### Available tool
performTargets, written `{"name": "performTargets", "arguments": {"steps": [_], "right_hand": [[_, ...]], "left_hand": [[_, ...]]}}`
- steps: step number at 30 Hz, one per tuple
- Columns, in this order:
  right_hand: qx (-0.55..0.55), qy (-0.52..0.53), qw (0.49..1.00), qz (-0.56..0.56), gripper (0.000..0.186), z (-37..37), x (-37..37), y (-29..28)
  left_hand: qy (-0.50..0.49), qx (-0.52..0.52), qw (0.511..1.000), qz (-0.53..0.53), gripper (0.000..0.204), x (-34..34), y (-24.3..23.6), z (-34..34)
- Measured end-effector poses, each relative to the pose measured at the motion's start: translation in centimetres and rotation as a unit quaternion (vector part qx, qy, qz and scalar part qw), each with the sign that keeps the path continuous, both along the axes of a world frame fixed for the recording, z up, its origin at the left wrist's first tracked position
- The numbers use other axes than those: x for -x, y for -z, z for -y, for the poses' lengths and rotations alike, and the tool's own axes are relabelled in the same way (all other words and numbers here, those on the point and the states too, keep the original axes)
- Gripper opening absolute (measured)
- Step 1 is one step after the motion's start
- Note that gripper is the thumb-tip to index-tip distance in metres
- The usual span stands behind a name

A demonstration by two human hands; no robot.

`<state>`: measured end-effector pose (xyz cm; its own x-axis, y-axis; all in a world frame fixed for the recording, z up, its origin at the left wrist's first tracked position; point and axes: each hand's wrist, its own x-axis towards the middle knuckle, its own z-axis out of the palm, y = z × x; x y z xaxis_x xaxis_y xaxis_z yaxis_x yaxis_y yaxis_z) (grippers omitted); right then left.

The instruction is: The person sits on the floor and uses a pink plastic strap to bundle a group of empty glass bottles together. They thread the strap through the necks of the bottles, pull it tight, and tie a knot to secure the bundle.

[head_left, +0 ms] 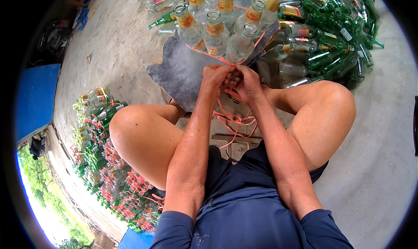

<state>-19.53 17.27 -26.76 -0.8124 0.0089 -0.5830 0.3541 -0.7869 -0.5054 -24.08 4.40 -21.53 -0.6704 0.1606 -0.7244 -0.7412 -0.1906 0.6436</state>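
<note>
My left hand (215, 78) and my right hand (248, 81) meet just below a cluster of clear glass bottles with yellow neck labels (214, 32), their fingers closed on a pink plastic strap (225, 109). The strap runs around the lower parts of the bottles, and its loose loops hang between my legs. The bottles stand upright on a ragged-edged dark grey board (172, 77) in front of me. The fingertips overlap, so the exact point where they grip the strap is partly hidden.
Loose green and clear bottles (331, 44) lie piled at upper right. Many bottles bundled with pink and yellow straps (102, 157) stand at lower left. Blue boards (35, 96) are at the left, beside a bright opening onto greenery. My bent knees flank the work.
</note>
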Motion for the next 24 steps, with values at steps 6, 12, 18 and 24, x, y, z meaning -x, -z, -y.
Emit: {"name": "performTargets", "arguments": {"steps": [6, 12, 18, 24], "right_hand": [[0.046, -0.029, 0.998, -0.019, 0.015, -0.3, 0.1, 0.0], [0.126, 0.041, 0.990, 0.045, 0.009, 0.3, 0.1, 1.0], [0.124, 0.054, 0.989, 0.054, 0.007, 0.3, 0.0, 1.4], [0.072, 0.014, 0.997, 0.017, 0.009, -0.2, -0.1, 0.2]], "left_hand": [[0.002, -0.004, 1.000, 0.000, 0.013, 0.1, 0.1, 0.0], [0.009, -0.006, 1.000, -0.003, 0.015, -0.1, 0.6, 0.3], [0.008, -0.005, 1.000, 0.004, 0.015, -0.2, -0.3, 0.0], [0.006, 0.017, 1.000, 0.008, 0.014, -0.3, -1.5, -0.4]]}}
